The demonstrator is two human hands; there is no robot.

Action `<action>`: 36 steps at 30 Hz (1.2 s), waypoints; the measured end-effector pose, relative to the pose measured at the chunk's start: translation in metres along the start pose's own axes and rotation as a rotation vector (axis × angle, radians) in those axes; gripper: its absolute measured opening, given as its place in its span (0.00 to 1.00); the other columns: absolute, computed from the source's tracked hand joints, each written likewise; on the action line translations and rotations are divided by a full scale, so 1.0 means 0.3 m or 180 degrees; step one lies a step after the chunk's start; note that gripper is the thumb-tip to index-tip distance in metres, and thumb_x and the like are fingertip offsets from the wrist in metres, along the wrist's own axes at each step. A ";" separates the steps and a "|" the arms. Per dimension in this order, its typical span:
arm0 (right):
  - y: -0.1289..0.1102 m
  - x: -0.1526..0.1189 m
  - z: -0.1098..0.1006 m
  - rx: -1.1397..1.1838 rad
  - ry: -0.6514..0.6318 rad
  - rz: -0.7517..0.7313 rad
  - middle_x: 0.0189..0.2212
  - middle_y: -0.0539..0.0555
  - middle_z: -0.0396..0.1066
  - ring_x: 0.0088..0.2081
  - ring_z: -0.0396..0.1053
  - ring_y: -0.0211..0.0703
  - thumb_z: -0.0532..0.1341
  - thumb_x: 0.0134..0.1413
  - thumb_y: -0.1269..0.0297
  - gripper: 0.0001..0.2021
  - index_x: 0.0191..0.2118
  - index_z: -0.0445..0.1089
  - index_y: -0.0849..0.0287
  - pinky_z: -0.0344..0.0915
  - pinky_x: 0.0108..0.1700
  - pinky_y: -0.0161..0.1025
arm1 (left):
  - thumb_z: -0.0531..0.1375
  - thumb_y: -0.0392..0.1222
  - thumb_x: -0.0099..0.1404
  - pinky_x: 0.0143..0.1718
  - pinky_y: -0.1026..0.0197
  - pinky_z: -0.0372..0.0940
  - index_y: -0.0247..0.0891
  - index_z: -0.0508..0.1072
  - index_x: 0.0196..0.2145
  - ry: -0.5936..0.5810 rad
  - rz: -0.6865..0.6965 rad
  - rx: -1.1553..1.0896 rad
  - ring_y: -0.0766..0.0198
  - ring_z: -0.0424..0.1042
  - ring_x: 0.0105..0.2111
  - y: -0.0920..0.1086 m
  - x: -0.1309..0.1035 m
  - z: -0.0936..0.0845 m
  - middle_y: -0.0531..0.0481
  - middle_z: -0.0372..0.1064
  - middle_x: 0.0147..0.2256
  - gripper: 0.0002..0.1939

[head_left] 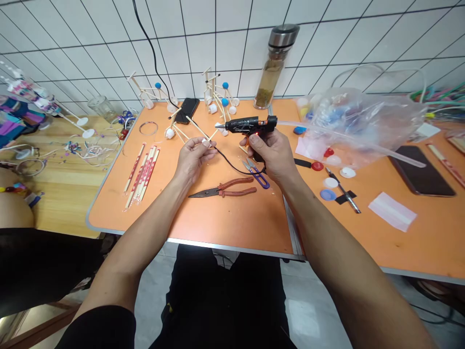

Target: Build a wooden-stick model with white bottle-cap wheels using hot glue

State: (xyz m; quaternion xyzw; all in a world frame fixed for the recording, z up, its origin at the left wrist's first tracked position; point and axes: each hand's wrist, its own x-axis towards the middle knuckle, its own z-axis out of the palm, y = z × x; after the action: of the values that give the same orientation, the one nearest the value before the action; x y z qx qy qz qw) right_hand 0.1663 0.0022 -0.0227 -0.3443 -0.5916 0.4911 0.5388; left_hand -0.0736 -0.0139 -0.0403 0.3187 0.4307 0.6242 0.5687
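My right hand (271,152) is wrapped round the handle of a black hot glue gun (241,126), whose nozzle points left and whose red light glows. In my left hand (196,157), thumb and fingers pinch a frame of wooden sticks (196,127) at a small white piece. The glue gun's nozzle is above and right of those fingertips, apart from them. White caps are fixed on the stick frame, though part of it is hidden by my fingers. Below my hands lie long-nose pliers (225,188) with red-brown handles and small blue-handled thread snips (262,180).
Wrapped chopsticks (145,174) lie at left. Two more stick models (214,94) and a black phone (187,110) stand or lie behind. A tall tea bottle (272,72) is near the wall. At right are a plastic bag (356,116), bottle caps, a pen (343,191) and another phone (421,169).
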 end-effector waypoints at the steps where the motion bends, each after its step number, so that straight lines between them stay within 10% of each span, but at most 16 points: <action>1: 0.002 0.000 -0.001 -0.0002 -0.0007 0.0006 0.40 0.53 0.85 0.29 0.73 0.36 0.78 0.52 0.30 0.31 0.45 0.79 0.53 0.70 0.29 0.35 | 0.74 0.36 0.68 0.40 0.66 0.79 0.38 0.77 0.42 -0.0011 0.0007 -0.0006 0.65 0.86 0.33 -0.001 0.001 -0.001 0.45 0.88 0.40 0.10; 11: 0.022 0.006 -0.008 0.0064 -0.0094 0.0030 0.43 0.56 0.85 0.38 0.80 0.43 0.80 0.49 0.30 0.33 0.46 0.80 0.53 0.79 0.42 0.41 | 0.74 0.35 0.66 0.38 0.66 0.80 0.37 0.76 0.43 -0.0048 0.0017 -0.0030 0.64 0.87 0.33 -0.005 0.004 -0.006 0.44 0.88 0.40 0.11; 36: 0.036 0.027 -0.011 0.0565 0.0125 0.0338 0.41 0.52 0.82 0.34 0.76 0.38 0.83 0.41 0.32 0.33 0.42 0.79 0.52 0.78 0.36 0.36 | 0.77 0.36 0.62 0.39 0.65 0.79 0.37 0.77 0.39 0.0066 -0.0021 0.0132 0.65 0.85 0.32 0.000 0.003 -0.006 0.44 0.87 0.39 0.14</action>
State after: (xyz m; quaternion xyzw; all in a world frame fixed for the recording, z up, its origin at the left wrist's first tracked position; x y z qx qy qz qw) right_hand 0.1667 0.0136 -0.0306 -0.3356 -0.5160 0.5626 0.5519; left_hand -0.0753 -0.0134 -0.0413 0.3226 0.4505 0.6165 0.5594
